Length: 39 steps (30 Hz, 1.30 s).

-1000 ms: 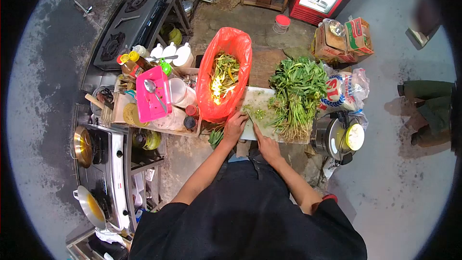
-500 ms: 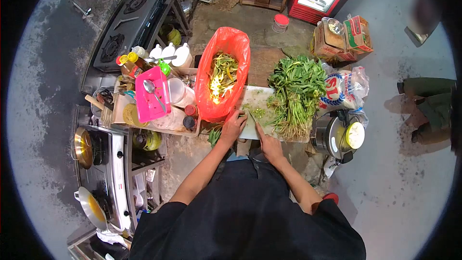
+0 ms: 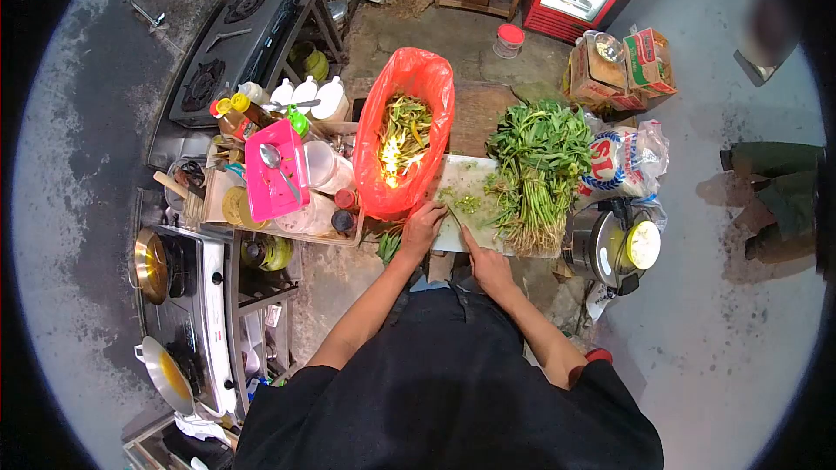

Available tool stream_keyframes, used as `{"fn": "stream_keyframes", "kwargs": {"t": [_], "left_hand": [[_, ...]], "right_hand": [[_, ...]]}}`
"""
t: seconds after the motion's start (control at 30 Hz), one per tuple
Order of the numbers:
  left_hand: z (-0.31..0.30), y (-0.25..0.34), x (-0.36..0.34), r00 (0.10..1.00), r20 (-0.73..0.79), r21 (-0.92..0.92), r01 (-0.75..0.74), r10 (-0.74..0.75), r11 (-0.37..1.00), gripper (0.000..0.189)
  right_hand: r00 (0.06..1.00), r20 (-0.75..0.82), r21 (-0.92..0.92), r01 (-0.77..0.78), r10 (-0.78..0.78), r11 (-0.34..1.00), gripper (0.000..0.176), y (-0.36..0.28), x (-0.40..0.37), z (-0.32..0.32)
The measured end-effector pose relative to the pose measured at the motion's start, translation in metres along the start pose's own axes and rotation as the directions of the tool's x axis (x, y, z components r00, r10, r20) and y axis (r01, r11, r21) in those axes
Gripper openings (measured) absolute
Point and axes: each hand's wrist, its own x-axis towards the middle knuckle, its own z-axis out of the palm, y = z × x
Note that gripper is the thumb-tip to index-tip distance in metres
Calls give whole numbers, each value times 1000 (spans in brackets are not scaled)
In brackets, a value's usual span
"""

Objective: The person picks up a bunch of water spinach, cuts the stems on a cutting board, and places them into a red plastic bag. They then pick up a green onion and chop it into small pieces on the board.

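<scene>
My right hand (image 3: 491, 270) is closed round the handle of a knife (image 3: 456, 221), whose blade lies over the near part of a white cutting board (image 3: 450, 176). Beside the blade tip, the fingers of my left hand (image 3: 423, 228) are bent together at the board's left edge. Whatever they pinch is too small to make out. Small chopped green pieces (image 3: 468, 204) are scattered just right of the blade. A large bunch of leafy greens (image 3: 535, 165) with roots toward me covers the board's right side. A red plastic bag (image 3: 370, 176) holding cut stems and leaves stands beyond my left hand.
Left of the bag are a pink tray (image 3: 262, 181) with spoons, jars and bottles. A lidded pot (image 3: 603, 244) and a white sack (image 3: 614, 159) stand at the right. Stoves with pans (image 3: 164, 374) line the left; another person's legs (image 3: 775, 196) show far right.
The knife and my right hand have shifted very slightly. My left hand stays by the blade tip, and the greens and bag keep their places.
</scene>
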Motion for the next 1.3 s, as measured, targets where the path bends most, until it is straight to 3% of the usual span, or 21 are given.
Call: {"fn": "stream_keyframes", "kwargs": {"t": [0.57,0.87,1.3], "left_hand": [[-2,2,1,999,30,-13,20,-20,1000,18],[-15,14,5,996,83,37,15,-18,999,21],[-7,2,1,999,38,2,-2,2,1000,19]], "right_hand": [[1000,3,-36,-27,27,999,77,4,0,18],[993,-116,-24,-10,7,1000,74,9,7,11],[1000,1,-5,-7,7,1000,75,-5,1,-3]]}}
